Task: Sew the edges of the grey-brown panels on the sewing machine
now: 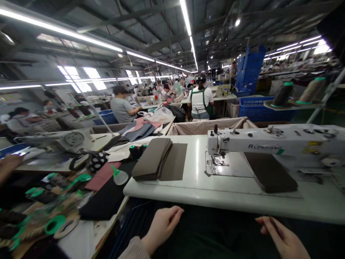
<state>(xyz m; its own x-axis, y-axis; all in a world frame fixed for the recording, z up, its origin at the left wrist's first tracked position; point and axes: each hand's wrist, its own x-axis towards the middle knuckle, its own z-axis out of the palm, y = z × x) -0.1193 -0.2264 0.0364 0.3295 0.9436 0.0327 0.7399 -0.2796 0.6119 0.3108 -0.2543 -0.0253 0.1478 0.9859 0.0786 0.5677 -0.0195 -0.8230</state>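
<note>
My left hand (165, 225) hovers over my dark lap just below the sewing table's front edge. Its fingers are curled in, thumb against the forefinger, and nothing shows between them. Further right, my right hand (283, 237) is closed round a thin dark stick-like tool (276, 227), whose kind I cannot make out. On the white table (196, 194) lies a thick stack of grey-brown fabric panels (152, 158), with a single panel (175, 162) sticking out to its right. A second dark panel stack (272, 172) rests under the arm of the white sewing machine (242, 140).
To the left, a side bench holds thread spools (55, 225), a small squeeze bottle (119, 176), a polka-dot pouch (98, 162) and dark cloth (105, 201). Two thread cones (283, 94) stand at the right. Co-workers (201, 97) sit ahead; another person's hand (9, 163) shows at far left.
</note>
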